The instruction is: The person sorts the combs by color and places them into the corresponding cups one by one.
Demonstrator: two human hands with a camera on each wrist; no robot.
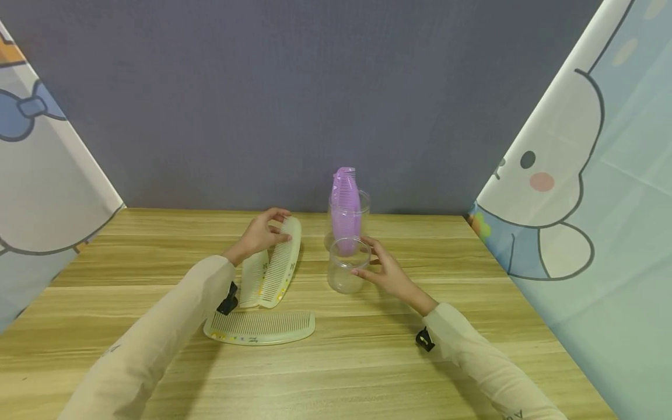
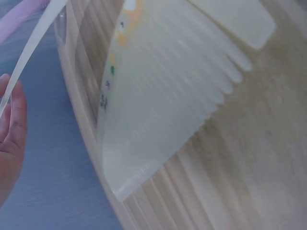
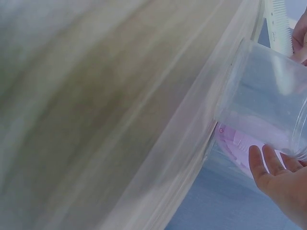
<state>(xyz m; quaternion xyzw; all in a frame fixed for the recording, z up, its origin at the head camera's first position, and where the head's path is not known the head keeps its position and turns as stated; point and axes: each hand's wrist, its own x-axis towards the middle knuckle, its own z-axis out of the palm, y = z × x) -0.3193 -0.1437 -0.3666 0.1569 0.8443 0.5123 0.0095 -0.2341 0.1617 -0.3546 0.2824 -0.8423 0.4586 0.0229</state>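
My left hand [image 1: 262, 234] pinches the upper end of a cream comb [image 1: 283, 262], which leans with its lower end close to the table. In the left wrist view this held comb [image 2: 36, 40] shows as a thin edge. Just left of it lies a second cream comb [image 1: 253, 280], partly overlapped; a third [image 1: 262, 328] lies crosswise nearer me. My right hand [image 1: 387, 271] holds a clear round cup [image 1: 343, 280] by its side near the rim, thumb in front and fingers behind. No comb shows inside this cup.
Behind the held cup stands another clear cup [image 1: 364, 204] with purple combs [image 1: 345, 192] upright in it. A dark grey panel [image 1: 294, 116] closes off the back of the wooden table [image 1: 367, 361]. Cartoon-printed sheets [image 1: 619, 326] flank both sides.
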